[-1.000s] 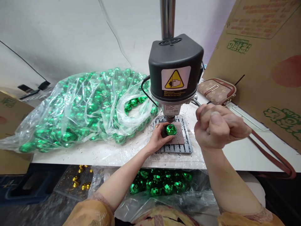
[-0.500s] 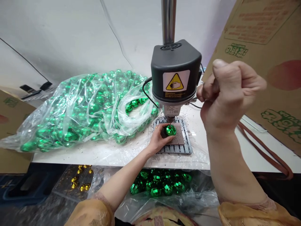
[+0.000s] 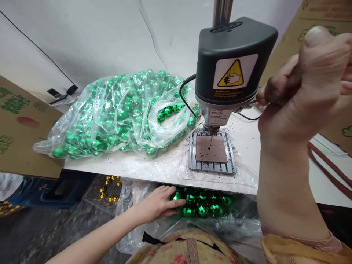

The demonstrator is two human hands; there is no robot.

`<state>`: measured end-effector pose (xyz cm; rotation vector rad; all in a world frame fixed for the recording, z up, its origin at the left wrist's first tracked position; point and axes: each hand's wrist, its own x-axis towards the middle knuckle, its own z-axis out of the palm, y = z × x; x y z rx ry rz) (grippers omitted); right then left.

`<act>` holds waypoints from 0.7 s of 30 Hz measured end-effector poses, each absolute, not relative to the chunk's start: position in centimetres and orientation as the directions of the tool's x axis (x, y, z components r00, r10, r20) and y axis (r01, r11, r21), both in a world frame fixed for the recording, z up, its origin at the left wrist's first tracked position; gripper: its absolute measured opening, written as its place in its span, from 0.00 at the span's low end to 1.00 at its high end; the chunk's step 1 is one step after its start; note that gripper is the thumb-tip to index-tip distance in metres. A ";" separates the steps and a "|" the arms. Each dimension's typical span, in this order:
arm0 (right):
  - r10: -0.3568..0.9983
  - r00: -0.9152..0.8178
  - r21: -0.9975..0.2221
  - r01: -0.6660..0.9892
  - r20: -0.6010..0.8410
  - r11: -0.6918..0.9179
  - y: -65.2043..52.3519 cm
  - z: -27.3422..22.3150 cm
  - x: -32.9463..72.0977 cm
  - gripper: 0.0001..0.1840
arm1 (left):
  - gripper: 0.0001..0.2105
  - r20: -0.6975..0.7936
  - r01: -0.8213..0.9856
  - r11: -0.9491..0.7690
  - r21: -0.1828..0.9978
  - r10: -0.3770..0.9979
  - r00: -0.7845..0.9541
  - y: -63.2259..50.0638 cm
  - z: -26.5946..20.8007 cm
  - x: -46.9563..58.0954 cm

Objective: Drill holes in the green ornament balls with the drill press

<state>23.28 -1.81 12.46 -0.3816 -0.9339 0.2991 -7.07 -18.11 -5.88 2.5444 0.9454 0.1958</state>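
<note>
My left hand point(image 3: 162, 203) reaches below the table edge, fingers apart, at a heap of shiny green faceted balls point(image 3: 203, 209) in a clear plastic bag. One ball lies by its fingertips. My right hand point(image 3: 308, 84) is raised and closed on the lever of the drill press point(image 3: 233, 55); most of that lever is hidden by the fingers. Under the chuck, the thin drill bit point(image 3: 211, 138) points down at a brown square pad point(image 3: 217, 154) with a small dark hole. The pad lies on the slotted metal base point(image 3: 214, 168), with no ball on it.
A big clear bag of green balls point(image 3: 110, 113) lies left of the drill press on the white table point(image 3: 167, 172). Dark shavings are scattered around the base. Cardboard boxes point(image 3: 24, 124) stand at both sides. Gold balls point(image 3: 111, 198) sit lower left; a brown strap point(image 3: 327, 165) lies at right.
My left hand has left the drill base and moved down to the green balls below the table. The ball under the bit is gone from the pad. My right hand stays at the lever.
</note>
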 end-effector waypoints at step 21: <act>0.443 0.570 -0.526 -0.022 0.692 0.850 -2.6 12.7 23.2 0.21 | 0.13 0.210 0.738 -0.179 0.651 0.976 0.052 17.0 -2.0 -5.0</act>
